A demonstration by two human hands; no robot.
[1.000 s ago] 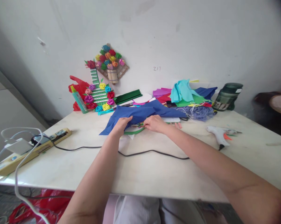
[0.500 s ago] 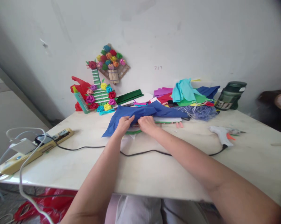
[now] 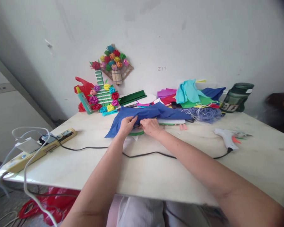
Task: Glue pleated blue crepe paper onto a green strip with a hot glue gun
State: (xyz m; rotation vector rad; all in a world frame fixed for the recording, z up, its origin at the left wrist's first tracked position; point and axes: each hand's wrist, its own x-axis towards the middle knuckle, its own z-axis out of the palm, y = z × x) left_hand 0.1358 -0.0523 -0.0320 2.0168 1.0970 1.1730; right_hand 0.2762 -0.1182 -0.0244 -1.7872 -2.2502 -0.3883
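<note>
A dark blue sheet [image 3: 142, 113], crumpled crepe paper or thin cloth, lies spread over other craft pieces in the middle of the table. My left hand [image 3: 128, 125] grips its near edge, thumb lying on top. Close beside it, my right hand [image 3: 150, 126] is closed, fingers curled at the same edge; what they pinch is hidden. Under the sheet a curved green rim [image 3: 136, 133] shows between and below my hands. A white board edge [image 3: 171, 121] sticks out to the right, near two small pink pieces [image 3: 183, 127].
A white glue gun [image 3: 224, 137] lies at right, its black cord [image 3: 151, 153] crossing in front of my hands. A power strip [image 3: 42, 153] is at left. Behind stand a glue bottle [image 3: 84, 100], paper-flower crafts [image 3: 104, 96], coloured sheets [image 3: 188, 93], purple shreds [image 3: 201, 114] and a dark bottle [image 3: 236, 97].
The whole view has shifted slightly, so things sit a little further right. Both hands stay at the blue sheet's edge; the right fingers have moved slightly.
</note>
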